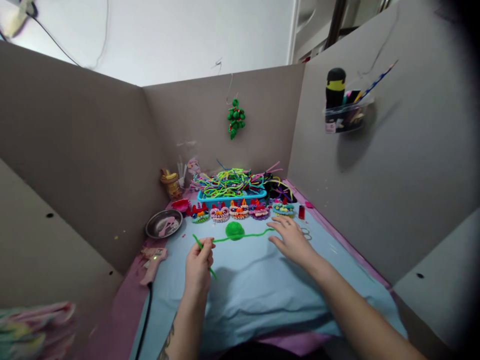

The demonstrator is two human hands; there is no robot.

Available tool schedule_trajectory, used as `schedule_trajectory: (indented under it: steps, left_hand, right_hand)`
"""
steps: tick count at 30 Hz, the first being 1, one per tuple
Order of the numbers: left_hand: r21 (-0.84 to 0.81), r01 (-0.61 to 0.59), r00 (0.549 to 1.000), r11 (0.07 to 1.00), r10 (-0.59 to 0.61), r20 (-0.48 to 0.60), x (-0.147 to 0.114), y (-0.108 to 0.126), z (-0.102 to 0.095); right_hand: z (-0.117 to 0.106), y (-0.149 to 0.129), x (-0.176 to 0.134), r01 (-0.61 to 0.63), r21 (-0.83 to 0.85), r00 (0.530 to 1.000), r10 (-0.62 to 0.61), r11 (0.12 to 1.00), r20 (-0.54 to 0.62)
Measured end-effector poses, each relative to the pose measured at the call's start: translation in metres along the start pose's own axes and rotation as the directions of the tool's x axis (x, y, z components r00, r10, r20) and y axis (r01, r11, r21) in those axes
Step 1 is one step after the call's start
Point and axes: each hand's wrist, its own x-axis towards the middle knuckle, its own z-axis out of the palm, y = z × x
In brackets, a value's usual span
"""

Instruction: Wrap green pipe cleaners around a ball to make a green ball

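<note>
My left hand pinches green pipe cleaners, fingers closed. One green pipe cleaner stretches from it to the right, almost level. Another green stem crosses the fist at a slant, sticking out above and below. At the far end of the level stem, my right hand has its fingers spread, thumb apart from the index finger; whether it touches the tip I cannot tell. Just behind the stem, a round green fuzzy coil lies on the light blue cloth.
Several colourful fuzzy monster heads line up before a blue tray heaped with pipe cleaners. To the left are a metal bowl and a pink glue gun with its cable. Grey panels enclose the table; a holder hangs right.
</note>
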Motion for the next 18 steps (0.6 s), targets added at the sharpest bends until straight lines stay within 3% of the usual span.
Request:
schedule_trajectory:
  steps: [4, 10, 14, 18]
  left_hand:
    - [0.07, -0.068, 0.998, 0.995, 0.067, 0.019, 0.011, -0.005, 0.017]
    - [0.199, -0.128, 0.981, 0.972, 0.094, 0.17, 0.013, -0.011, 0.031]
    - [0.285, -0.137, 0.979, 0.949, 0.086, 0.183, 0.019, -0.007, 0.03]
    - [0.262, -0.085, 0.982, 0.961, 0.037, 0.184, 0.031, -0.004, 0.028]
  right_hand:
    - [-0.002, -0.04, 0.017, 0.175, 0.222, 0.983, -0.159, 0.959, -0.092]
    - [0.006, -0.083, 0.041, 0.302, 0.43, 0.948, -0.315, 0.851, -0.043]
    - [0.012, -0.086, 0.062, 0.258, 0.554, 0.945, -0.325, 0.791, 0.024]
    - [0.005, -0.074, 0.093, 0.278, 0.593, 0.947, -0.318, 0.756, -0.038]
